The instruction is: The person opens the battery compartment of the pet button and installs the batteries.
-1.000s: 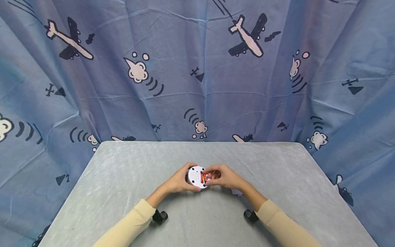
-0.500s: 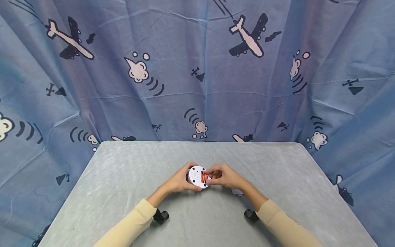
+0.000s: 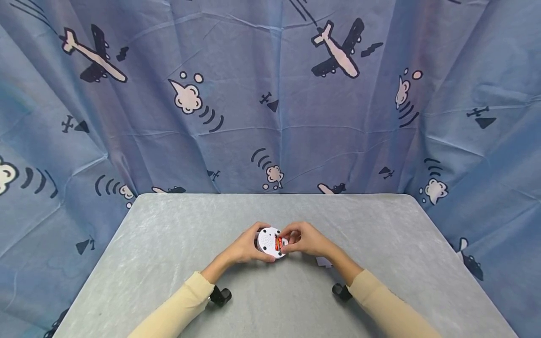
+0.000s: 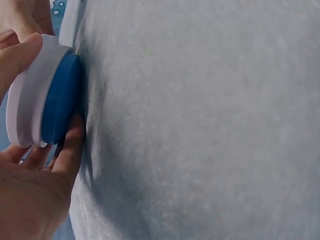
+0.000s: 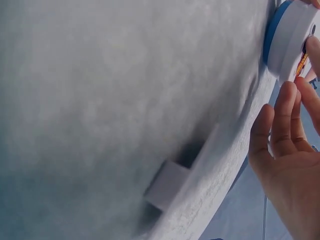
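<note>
I count two bare hands of mine, one left hand (image 3: 248, 246) and one right hand (image 3: 310, 241); two cream fabric sleeves (image 3: 177, 305); two black rounded attachments (image 3: 220, 297) by my wrists; one round white device with a blue end (image 3: 267, 241); at least two red cylindrical batteries (image 3: 277, 244), the exact number partly hidden; one small pale angular piece (image 3: 324, 262); one light-grey bench (image 3: 169, 244); one blue fabric curtain (image 3: 236, 56) with two large printed airplanes (image 3: 95, 58) up high.

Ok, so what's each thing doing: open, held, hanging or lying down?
White round gadget: held, open
Red batteries: inside the gadget, uncovered
Left hand: grips the gadget
Right hand: touching the gadget by its batteries
Small pale piece: lying on table
Curtain: hanging, creased
</note>
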`<state>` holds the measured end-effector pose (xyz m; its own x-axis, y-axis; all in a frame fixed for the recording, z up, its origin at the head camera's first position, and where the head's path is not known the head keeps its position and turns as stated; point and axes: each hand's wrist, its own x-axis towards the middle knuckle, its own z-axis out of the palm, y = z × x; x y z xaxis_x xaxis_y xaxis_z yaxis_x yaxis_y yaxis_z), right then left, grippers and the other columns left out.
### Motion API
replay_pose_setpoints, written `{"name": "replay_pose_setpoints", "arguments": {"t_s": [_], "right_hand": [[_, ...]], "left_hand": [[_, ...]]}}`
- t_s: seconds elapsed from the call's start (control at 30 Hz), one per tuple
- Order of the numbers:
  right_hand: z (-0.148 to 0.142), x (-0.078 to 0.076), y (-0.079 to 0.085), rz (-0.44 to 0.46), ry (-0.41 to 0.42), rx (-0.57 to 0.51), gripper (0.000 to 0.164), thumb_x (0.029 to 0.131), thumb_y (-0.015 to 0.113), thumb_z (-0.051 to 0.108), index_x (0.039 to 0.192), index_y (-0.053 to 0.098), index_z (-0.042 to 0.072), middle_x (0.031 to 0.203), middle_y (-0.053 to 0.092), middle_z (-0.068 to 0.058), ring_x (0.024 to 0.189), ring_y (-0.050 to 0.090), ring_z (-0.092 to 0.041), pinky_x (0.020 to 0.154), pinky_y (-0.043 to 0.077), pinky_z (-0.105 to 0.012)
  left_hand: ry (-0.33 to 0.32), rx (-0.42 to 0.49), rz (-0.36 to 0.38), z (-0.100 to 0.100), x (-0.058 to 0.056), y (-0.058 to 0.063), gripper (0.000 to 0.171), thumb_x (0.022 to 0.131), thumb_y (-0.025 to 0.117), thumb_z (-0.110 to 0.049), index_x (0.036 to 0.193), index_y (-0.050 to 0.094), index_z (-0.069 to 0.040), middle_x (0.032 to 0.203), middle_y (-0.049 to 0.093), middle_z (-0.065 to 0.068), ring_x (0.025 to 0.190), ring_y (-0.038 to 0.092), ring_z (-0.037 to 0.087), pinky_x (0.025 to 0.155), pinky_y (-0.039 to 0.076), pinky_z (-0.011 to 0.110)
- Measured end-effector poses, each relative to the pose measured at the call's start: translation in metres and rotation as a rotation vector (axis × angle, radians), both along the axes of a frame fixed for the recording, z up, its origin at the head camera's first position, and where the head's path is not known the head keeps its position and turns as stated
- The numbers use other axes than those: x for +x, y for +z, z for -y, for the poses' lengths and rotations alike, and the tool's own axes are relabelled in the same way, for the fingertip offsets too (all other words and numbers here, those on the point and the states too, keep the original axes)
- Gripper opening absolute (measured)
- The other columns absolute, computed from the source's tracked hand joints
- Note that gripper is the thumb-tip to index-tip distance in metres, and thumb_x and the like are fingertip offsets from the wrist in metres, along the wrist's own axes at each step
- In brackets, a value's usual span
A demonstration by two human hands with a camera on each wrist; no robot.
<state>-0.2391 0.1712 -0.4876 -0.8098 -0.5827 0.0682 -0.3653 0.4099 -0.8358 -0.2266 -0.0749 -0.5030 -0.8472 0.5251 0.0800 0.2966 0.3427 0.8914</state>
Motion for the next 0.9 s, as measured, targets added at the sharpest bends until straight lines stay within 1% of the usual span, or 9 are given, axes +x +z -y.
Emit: {"name": "replay_pose_setpoints", "arguments": {"t_s": [0.2,0.4,0.57,0.7,0.9], "right_hand": [[-0.0021,-0.0048,-0.0023,0.038,-0.027,0.011,0.052,0.075,0.092,0.012,0.119,0.068,0.0,0.1,0.064,-0.012,0.077,0.062,-0.021,0.063,0.051,-0.027],[-0.003,-0.007,-0.0044,0.045,-0.01,-0.008,0.053,0.076,0.092,0.011,0.121,0.069,-0.002,0.104,0.066,-0.012,0.077,0.064,-0.022,0.065,0.053,-0.027],[-0.002,-0.0084,-0.0042,0.021,-0.007,-0.015,0.051,0.074,0.093,0.011,0.118,0.07,-0.002,0.096,0.068,-0.013,0.074,0.063,-0.021,0.064,0.052,-0.026],[-0.0005,-0.0084,-0.0054,0.006,-0.009,-0.034,0.05,0.073,0.093,0.009,0.115,0.07,-0.004,0.09,0.068,-0.015,0.074,0.062,-0.021,0.065,0.051,-0.026],[0.001,-0.0079,-0.0048,-0.001,-0.022,-0.039,0.049,0.072,0.094,0.006,0.113,0.069,-0.006,0.084,0.067,-0.014,0.075,0.062,-0.02,0.065,0.052,-0.026]], "left_hand": [[-0.007,0.002,-0.002,-0.001,0.0,0.0009,0.083,0.069,0.095,-0.01,0.136,0.049,0.0,0.124,0.06,0.011,0.109,0.059,0.023,0.095,0.042,0.04],[-0.003,-0.006,-0.007,-0.0023,0.0001,0.0035,0.083,0.067,0.096,-0.01,0.136,0.05,0.001,0.125,0.059,0.011,0.111,0.058,0.024,0.097,0.042,0.042],[0.012,-0.002,-0.023,-0.0023,-0.0012,0.0033,0.084,0.066,0.097,-0.011,0.135,0.052,0.001,0.127,0.06,0.011,0.113,0.058,0.025,0.097,0.042,0.044],[0.025,0.014,-0.031,-0.0017,-0.0025,0.0012,0.084,0.064,0.098,-0.009,0.134,0.054,0.0,0.127,0.061,0.011,0.113,0.061,0.025,0.095,0.044,0.04],[0.029,0.008,-0.035,-0.0027,-0.0045,0.0,0.085,0.063,0.099,-0.009,0.135,0.053,0.0,0.127,0.061,0.01,0.114,0.061,0.026,0.094,0.046,0.037]]}}
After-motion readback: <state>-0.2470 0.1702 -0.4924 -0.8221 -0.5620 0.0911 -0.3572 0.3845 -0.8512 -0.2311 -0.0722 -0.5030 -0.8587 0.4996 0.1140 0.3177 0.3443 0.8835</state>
